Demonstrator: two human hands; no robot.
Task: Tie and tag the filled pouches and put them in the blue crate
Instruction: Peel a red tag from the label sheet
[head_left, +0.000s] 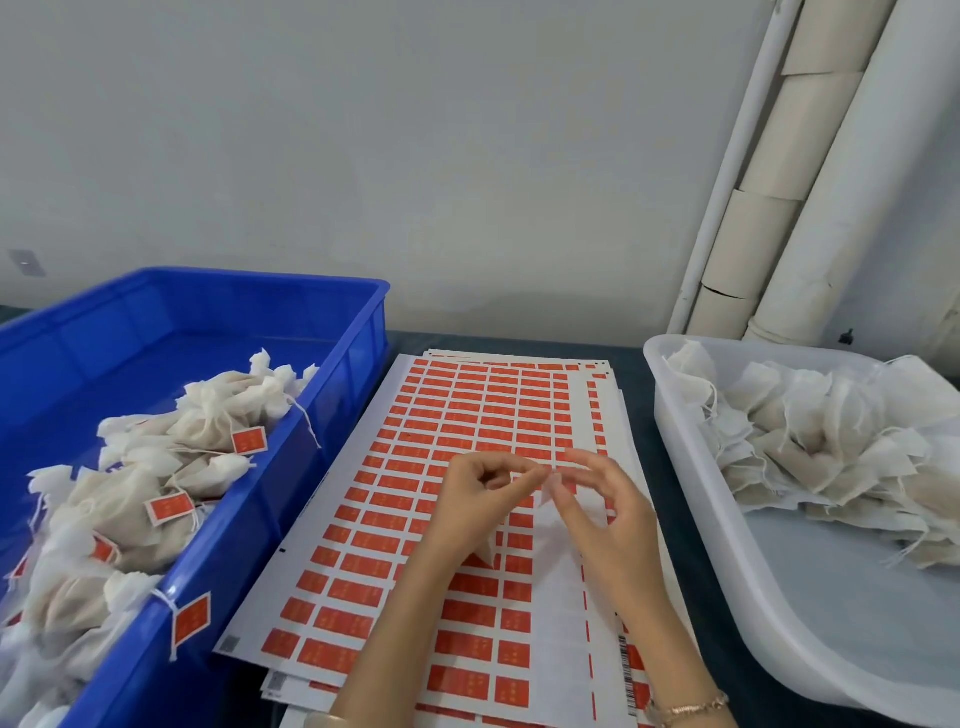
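My left hand (480, 501) and my right hand (605, 512) meet over the stack of sticker sheets (467, 410). Between them hangs a white pouch (524, 525), blurred, its lower corner pointing down towards me. Both hands pinch its top where thumb and fingertips come together; my right hand's other fingers are spread. I cannot make out a string or tag on it. The blue crate (291, 467) stands at the left and holds several tied pouches (208, 421) with orange tags. One tag (191, 619) hangs over the crate's near rim.
A white tub (727, 525) at the right holds a heap of untagged pouches (821, 431). Orange tag stickers cover the sheets in rows. Pale pipes (779, 208) lean on the wall at the back right. The dark tabletop (644, 436) shows between sheets and tub.
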